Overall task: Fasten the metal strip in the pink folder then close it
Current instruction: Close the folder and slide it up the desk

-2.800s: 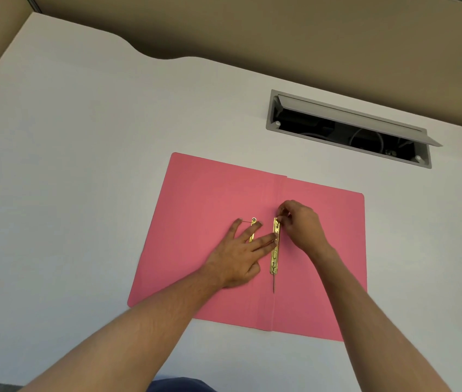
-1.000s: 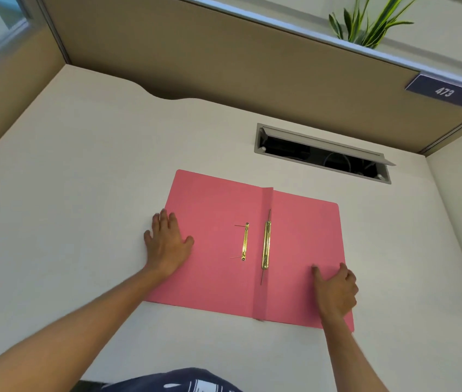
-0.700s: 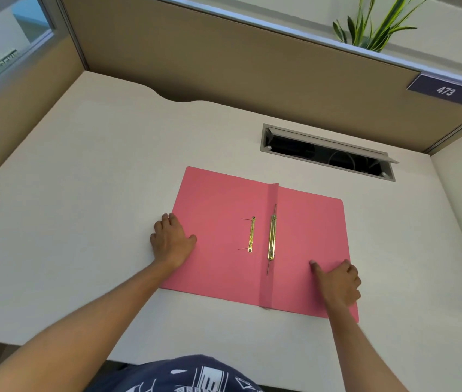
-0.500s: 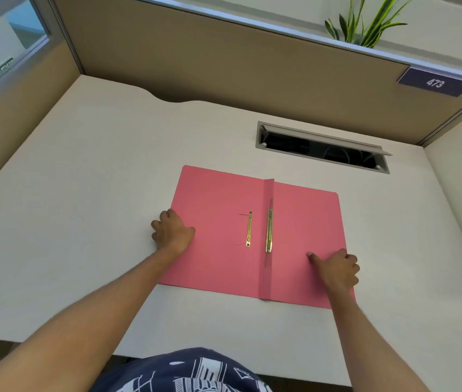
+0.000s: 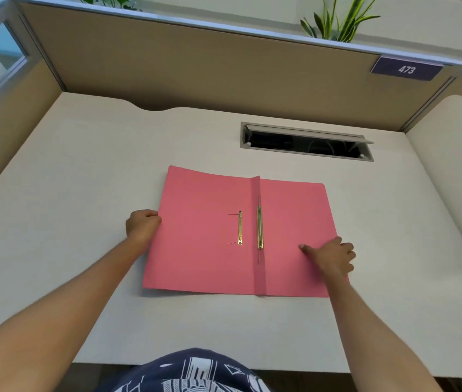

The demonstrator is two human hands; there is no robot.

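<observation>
Curling its grip around the left edge of the open pink folder (image 5: 207, 236) at frame centre, the left hand (image 5: 142, 225) seems ready to close it, while the right hand (image 5: 331, 254), fingers loosely bent and holding nothing, steadies the right leaf beside the metal strip (image 5: 260, 230).

One legible marking is found. A dark purple plate (image 5: 407, 69) is fixed at the upper right of the tan partition panel (image 5: 224, 69), just under the panel's pale top rail, and carries the white numerals "473" in slanted figures. No other characters appear on the plate. The pink folder (image 5: 201, 236) lying open shows no print, label or stamp on its inner faces. The two brass fastener pieces (image 5: 260, 232) show no readable engraving at this resolution. The dark garment (image 5: 196, 372) at the lower edge bears a white line pattern, which does not resolve into readable letters.
</observation>
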